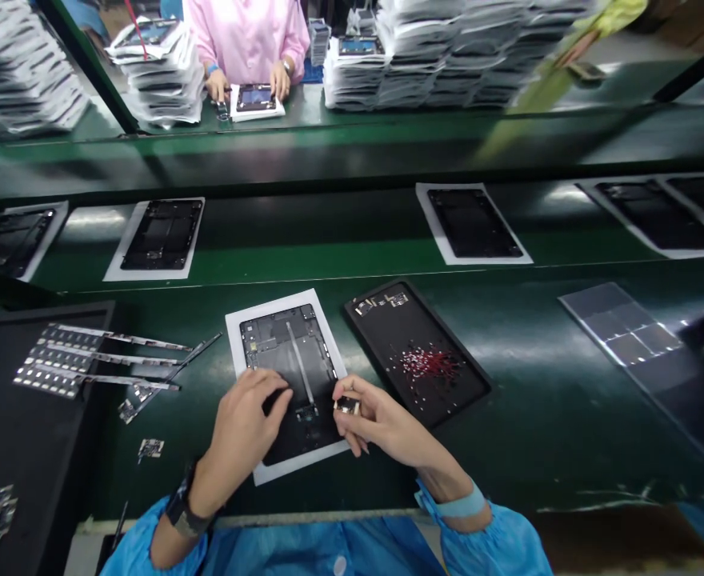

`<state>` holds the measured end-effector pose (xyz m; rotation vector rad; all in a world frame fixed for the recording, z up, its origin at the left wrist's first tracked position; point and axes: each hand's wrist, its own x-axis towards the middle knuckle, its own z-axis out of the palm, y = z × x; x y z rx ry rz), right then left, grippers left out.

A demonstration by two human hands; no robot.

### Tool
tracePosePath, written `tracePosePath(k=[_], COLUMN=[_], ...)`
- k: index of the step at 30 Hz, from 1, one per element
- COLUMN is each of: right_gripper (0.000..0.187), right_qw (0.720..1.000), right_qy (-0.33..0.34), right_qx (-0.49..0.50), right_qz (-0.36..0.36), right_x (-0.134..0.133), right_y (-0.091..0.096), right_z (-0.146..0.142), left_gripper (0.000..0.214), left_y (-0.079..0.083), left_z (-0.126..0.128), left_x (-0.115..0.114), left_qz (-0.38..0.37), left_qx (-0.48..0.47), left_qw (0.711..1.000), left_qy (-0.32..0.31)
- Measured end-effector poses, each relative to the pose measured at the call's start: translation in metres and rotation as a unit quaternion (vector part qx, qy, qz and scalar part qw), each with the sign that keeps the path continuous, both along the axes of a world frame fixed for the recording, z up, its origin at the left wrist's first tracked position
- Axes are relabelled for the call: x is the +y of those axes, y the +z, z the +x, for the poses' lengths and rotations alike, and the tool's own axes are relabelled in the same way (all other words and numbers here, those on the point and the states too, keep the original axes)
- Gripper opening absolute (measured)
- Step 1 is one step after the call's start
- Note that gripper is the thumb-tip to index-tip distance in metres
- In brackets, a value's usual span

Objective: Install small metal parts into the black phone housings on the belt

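A black tablet back housing (277,352) lies on a white sheet (332,352) in front of me. A pale ribbon cable (300,360) runs down its inside to a small board (307,413) near the lower end. My left hand (253,416) rests over the housing's left side, thumb and forefinger apart with nothing visible between them. At the housing's right edge, my right hand (376,420) pinches a small circuit board (347,406) between thumb and fingers. Its other fingers are loosely curled.
A black tray (448,344) at right holds red-wired parts and small boards. Board strips (130,360) and a loose board (151,448) lie left, by a larger tray (4,448). More housings (472,224) lie along the line beyond. A co-worker in pink (247,40) sits opposite.
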<state>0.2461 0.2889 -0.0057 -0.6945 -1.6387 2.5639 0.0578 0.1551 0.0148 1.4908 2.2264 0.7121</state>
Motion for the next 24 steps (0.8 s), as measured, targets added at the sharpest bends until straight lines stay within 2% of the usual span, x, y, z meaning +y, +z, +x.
tracePosePath(k=[3, 6, 9, 11, 14, 17, 20, 22, 24], right_gripper=[0.035, 0.04, 0.038, 0.039, 0.043, 0.05, 0.051, 0.051, 0.051], right_qw=[0.997, 0.99, 0.989, 0.99, 0.99, 0.993, 0.996, 0.996, 0.997], right_qy=[0.028, 0.044, 0.048, 0.051, 0.06, 0.062, 0.049, 0.042, 0.036], right_qx=[-0.029, -0.038, -0.044, -0.047, -0.037, -0.026, -0.018, -0.015, -0.012], right_qz=[0.064, 0.13, 0.132, 0.124, 0.125, 0.099, 0.079, 0.075, 0.062], right_x=[0.0, 0.003, 0.005, 0.006, 0.007, 0.009, 0.01, 0.009, 0.007], right_y=[0.005, 0.01, 0.011, 0.01, 0.006, 0.0, -0.005, -0.008, -0.011], right_z=[0.0, 0.0, 0.001, 0.003, 0.006, 0.008, 0.009, 0.009, 0.009], left_gripper=[0.018, 0.023, 0.031, 0.023, 0.01, 0.005, 0.005, 0.011, 0.016], left_y=[-0.002, -0.008, -0.013, -0.016, -0.016, -0.015, -0.01, -0.001, 0.011], left_z=[-0.029, -0.055, -0.073, -0.079, -0.082, -0.08, -0.083, -0.092, -0.109], left_x=[0.024, 0.063, 0.101, 0.119, 0.13, 0.128, 0.132, 0.148, 0.176], left_qz=[0.02, -0.016, -0.08, -0.103, -0.114, -0.103, -0.087, -0.071, -0.05], left_qx=[0.091, 0.149, 0.147, 0.131, 0.11, 0.098, 0.077, 0.063, 0.054], left_qw=[0.995, 0.988, 0.986, 0.986, 0.987, 0.989, 0.991, 0.993, 0.993], left_qy=[0.017, 0.037, 0.03, 0.01, -0.024, -0.049, -0.061, -0.071, -0.088])
